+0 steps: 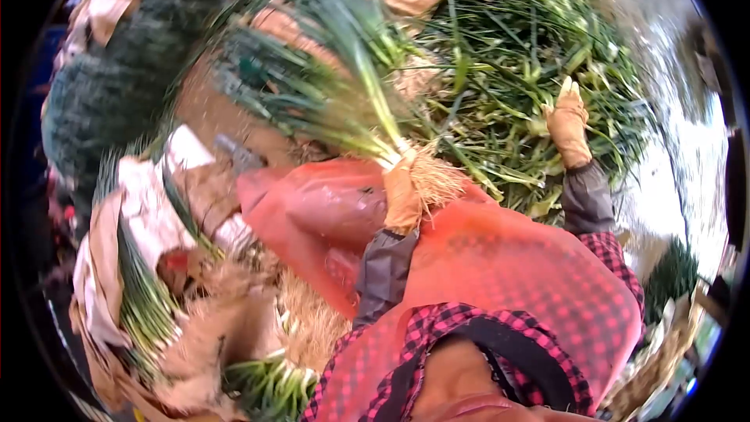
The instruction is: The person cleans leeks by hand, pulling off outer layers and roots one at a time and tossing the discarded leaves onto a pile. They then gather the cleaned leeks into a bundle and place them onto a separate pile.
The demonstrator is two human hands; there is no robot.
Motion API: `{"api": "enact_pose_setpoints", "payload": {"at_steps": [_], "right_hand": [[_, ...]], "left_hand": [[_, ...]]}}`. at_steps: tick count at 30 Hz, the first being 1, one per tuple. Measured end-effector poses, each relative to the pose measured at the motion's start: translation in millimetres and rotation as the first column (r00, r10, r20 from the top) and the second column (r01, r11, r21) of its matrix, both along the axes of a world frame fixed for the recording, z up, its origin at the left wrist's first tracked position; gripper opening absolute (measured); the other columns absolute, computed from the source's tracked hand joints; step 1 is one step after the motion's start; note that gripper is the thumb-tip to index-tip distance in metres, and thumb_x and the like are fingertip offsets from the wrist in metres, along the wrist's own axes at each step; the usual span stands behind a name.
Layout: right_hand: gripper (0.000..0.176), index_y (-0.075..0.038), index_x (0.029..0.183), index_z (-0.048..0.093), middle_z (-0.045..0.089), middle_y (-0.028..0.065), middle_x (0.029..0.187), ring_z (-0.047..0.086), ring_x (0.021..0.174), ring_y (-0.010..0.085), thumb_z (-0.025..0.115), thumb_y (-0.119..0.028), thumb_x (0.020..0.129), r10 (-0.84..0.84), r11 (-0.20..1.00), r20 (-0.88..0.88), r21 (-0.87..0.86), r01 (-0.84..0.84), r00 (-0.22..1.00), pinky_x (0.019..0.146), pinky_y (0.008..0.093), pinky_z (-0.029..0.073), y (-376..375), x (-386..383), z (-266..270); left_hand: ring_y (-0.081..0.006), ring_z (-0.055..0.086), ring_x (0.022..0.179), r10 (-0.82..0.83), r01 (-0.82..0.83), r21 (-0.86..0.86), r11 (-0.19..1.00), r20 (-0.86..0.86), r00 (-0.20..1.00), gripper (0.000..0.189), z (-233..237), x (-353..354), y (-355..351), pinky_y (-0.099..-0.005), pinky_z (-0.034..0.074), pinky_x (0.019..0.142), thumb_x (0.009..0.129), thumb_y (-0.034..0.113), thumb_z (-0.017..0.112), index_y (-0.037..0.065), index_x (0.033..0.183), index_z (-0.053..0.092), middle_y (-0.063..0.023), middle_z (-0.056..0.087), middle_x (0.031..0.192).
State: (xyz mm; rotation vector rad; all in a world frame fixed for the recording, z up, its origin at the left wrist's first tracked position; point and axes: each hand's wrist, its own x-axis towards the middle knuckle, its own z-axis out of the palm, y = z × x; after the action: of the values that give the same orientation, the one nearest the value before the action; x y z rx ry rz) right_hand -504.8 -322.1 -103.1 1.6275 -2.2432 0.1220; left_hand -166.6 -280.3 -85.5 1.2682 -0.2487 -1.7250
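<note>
My left hand (pixel 402 197), in a tan glove, is closed around a bunch of green onions (pixel 369 94) near its root end. The pale stalks and stringy roots (pixel 435 177) show by the glove, and the long green leaves fan out up and to the left, partly blurred. My right hand (pixel 569 125), also gloved, is stretched out over a heap of loose green leaves (pixel 523 62). Its fingers point away from me, with nothing visible in them. A red translucent apron (pixel 469 250) covers my lap under the bunch.
More green onions (pixel 148 297) lie in brown paper (pixel 98 266) at the left. Another small bunch (pixel 273 383) rests near the bottom, beside cut roots (pixel 312 328). A dark green mass (pixel 117 94) stands at upper left. Wet floor (pixel 672 133) shines at right.
</note>
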Motion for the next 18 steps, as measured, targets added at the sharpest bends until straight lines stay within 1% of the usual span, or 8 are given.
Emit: {"api": "enact_pose_setpoints", "payload": {"at_steps": [1, 3, 6, 8, 10, 11, 16, 18], "right_hand": [[0.049, -0.005, 0.126, 0.046, 0.052, 0.0181, 0.120, 0.053, 0.107, 0.0271, 0.061, -0.022, 0.083, 0.176, 0.984, 0.294, -0.024, -0.177, 0.940, 0.090, 0.0331, 0.043, -5.5, 21.4, -1.2], [0.042, -0.005, 0.123, 0.051, 0.054, 0.0154, 0.119, 0.052, 0.107, 0.0213, 0.056, -0.029, 0.088, 0.289, 0.894, 0.829, -0.055, -0.445, 0.478, 0.089, 0.0298, 0.043, -7.8, 78.6, 0.7], [0.033, -0.004, 0.116, 0.056, 0.061, 0.0047, 0.104, 0.053, 0.081, 0.0087, 0.051, -0.027, 0.092, -0.354, 0.706, 0.913, 0.120, -0.698, -0.202, 0.069, 0.0216, 0.044, -30.3, 169.4, 31.6], [0.033, -0.002, 0.121, 0.052, 0.062, 0.0026, 0.101, 0.053, 0.075, 0.0092, 0.045, -0.022, 0.095, -0.460, 0.556, 0.873, 0.138, -0.820, -0.165, 0.065, 0.0258, 0.044, -56.2, 201.4, 0.7], [0.028, -0.003, 0.115, 0.056, 0.062, 0.0020, 0.089, 0.052, 0.069, 0.0070, 0.046, -0.017, 0.094, 0.148, 0.424, 0.974, -0.221, -0.878, -0.173, 0.060, 0.0243, 0.043, -61.3, 215.6, -24.0], [0.024, -0.004, 0.111, 0.057, 0.058, 0.0031, 0.081, 0.053, 0.065, 0.0084, 0.046, -0.011, 0.091, 0.114, 0.390, 0.991, 0.020, -0.921, 0.070, 0.057, 0.0233, 0.044, -63.2, 216.8, -30.2], [0.014, -0.001, 0.094, 0.061, 0.062, 0.0019, 0.076, 0.055, 0.067, 0.0054, 0.049, -0.010, 0.092, -0.156, 0.825, 0.980, 0.063, -0.561, -0.120, 0.060, 0.0191, 0.046, -19.3, 189.2, 22.6], [0.016, 0.001, 0.100, 0.060, 0.062, 0.0043, 0.087, 0.057, 0.073, 0.0089, 0.052, -0.010, 0.091, -0.219, 0.887, 0.961, 0.123, -0.445, -0.172, 0.067, 0.0227, 0.047, -29.1, 148.0, 8.5]], "left_hand": [[-0.0085, 0.053, 0.062, -0.070, 0.121, -0.288, 0.950, 0.182, 0.981, 0.019, -13.0, 6.1, 2.5, -0.0221, 0.042, 0.053, 0.088, 0.014, 0.051, -0.001, 0.093, 0.060, -0.0010, 0.057, 0.071], [-0.0109, 0.055, 0.069, 0.054, -0.068, -0.066, 0.996, -0.191, 0.980, 0.021, 3.1, -0.7, 1.8, -0.0233, 0.046, 0.061, 0.088, 0.016, 0.051, 0.000, 0.099, 0.057, -0.0030, 0.056, 0.081], [-0.0114, 0.056, 0.070, 0.035, -0.068, -0.103, 0.992, -0.291, 0.956, 0.020, 2.2, 4.7, 2.0, -0.0237, 0.047, 0.061, 0.088, 0.016, 0.050, 0.000, 0.099, 0.057, -0.0036, 0.057, 0.082], [-0.0116, 0.057, 0.070, 0.010, -0.067, -0.161, 0.985, -0.332, 0.943, 0.019, 2.0, 4.8, 6.4, -0.0238, 0.048, 0.060, 0.089, 0.016, 0.050, 0.001, 0.098, 0.057, -0.0037, 0.057, 0.081], [-0.0117, 0.057, 0.070, -0.074, 0.056, -0.097, 0.994, -0.204, 0.976, 0.018, -9.7, 7.7, 17.0, -0.0244, 0.048, 0.061, 0.089, 0.016, 0.049, 0.001, 0.096, 0.057, -0.0042, 0.058, 0.082], [-0.0114, 0.057, 0.076, -0.082, 0.068, -0.059, 0.996, -0.299, 0.951, 0.018, -24.7, 11.9, 19.5, -0.0244, 0.048, 0.067, 0.089, 0.015, 0.049, 0.001, 0.097, 0.056, -0.0049, 0.059, 0.086], [-0.0148, 0.057, 0.086, -0.098, 0.090, -0.155, 0.984, -0.042, 0.994, 0.021, -20.4, 11.2, 9.7, -0.0255, 0.047, 0.075, 0.089, 0.017, 0.050, 0.002, 0.102, 0.057, -0.0054, 0.059, 0.093], [-0.0133, 0.058, 0.071, 0.205, -0.194, 0.069, 0.979, -0.214, 0.955, 0.020, -3.9, 1.9, 2.2, -0.0262, 0.048, 0.061, 0.086, 0.013, 0.054, -0.001, 0.099, 0.061, -0.0040, 0.061, 0.084]]}}
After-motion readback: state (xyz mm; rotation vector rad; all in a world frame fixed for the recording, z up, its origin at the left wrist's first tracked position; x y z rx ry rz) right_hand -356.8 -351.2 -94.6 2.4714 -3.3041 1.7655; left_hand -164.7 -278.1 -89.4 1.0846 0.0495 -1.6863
